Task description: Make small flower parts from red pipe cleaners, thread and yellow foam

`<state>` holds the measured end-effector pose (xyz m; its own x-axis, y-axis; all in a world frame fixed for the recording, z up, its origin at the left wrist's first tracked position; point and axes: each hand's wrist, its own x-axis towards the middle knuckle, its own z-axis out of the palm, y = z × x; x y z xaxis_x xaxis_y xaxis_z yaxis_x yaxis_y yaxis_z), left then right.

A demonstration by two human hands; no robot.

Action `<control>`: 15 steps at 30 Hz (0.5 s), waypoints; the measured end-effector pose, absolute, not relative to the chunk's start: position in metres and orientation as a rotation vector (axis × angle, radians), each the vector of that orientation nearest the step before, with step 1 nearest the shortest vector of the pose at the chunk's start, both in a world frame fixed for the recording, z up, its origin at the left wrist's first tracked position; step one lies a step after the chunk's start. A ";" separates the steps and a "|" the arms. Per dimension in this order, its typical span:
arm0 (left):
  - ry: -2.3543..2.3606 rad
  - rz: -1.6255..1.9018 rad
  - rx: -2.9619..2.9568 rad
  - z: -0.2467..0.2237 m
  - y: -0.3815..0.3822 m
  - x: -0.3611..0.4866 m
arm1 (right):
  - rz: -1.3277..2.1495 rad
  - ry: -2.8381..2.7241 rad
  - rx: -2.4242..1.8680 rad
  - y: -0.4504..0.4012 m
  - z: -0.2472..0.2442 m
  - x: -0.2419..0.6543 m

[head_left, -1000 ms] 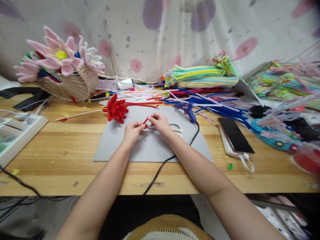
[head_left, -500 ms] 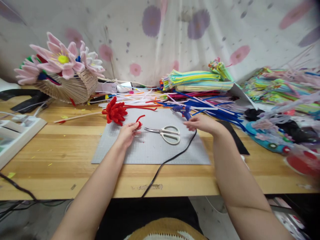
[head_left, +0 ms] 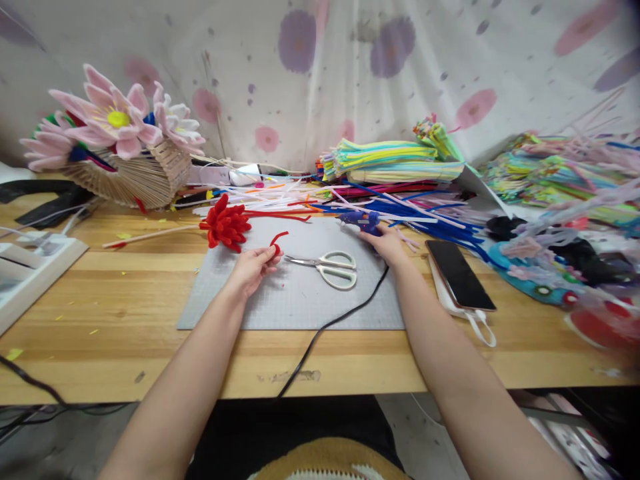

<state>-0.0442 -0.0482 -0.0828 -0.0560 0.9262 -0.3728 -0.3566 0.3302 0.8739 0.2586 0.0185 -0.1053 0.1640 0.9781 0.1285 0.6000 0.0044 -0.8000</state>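
Between the thumb and fingers of my left hand (head_left: 254,268) is a curled red pipe cleaner (head_left: 278,241), one end sticking up. My right hand (head_left: 386,244) is closed around the handle of a blue hot glue gun (head_left: 361,220), whose nozzle points left; its black cord (head_left: 334,323) trails down over the table edge. Scissors with pale handles (head_left: 338,269) lie between my hands on a grey cutting mat (head_left: 300,310), blades toward my left hand. Just beyond my left hand lies a fluffy red flower (head_left: 225,223) on a wooden stick (head_left: 150,236).
At the back left stands a fan-shaped stick holder (head_left: 145,177) with pink flowers (head_left: 117,119). Pipe cleaner bundles (head_left: 390,160) and loose blue stems (head_left: 450,235) fill the back. A phone (head_left: 461,275) lies right, a white power strip (head_left: 37,273) left.
My right hand has moved left and forward and closed on the glue gun's handle. The phone has come into view from behind my arm. My left hand still holds the red pipe cleaner.
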 end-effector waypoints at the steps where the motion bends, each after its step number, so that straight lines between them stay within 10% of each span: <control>1: 1.187 1.163 0.625 -0.083 -0.048 -0.044 | 0.734 -1.490 -1.631 0.017 -0.104 0.261; 15: 1.085 0.981 0.433 -0.076 -0.053 -0.041 | 1.308 -1.522 -1.217 -0.027 -0.075 0.204</control>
<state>-0.0408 -0.0535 -0.0761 0.1221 0.8350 -0.5365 -0.4498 0.5284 0.7200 0.2037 -0.0275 -0.0746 -0.2435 0.9695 -0.0289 0.1740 0.0144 -0.9846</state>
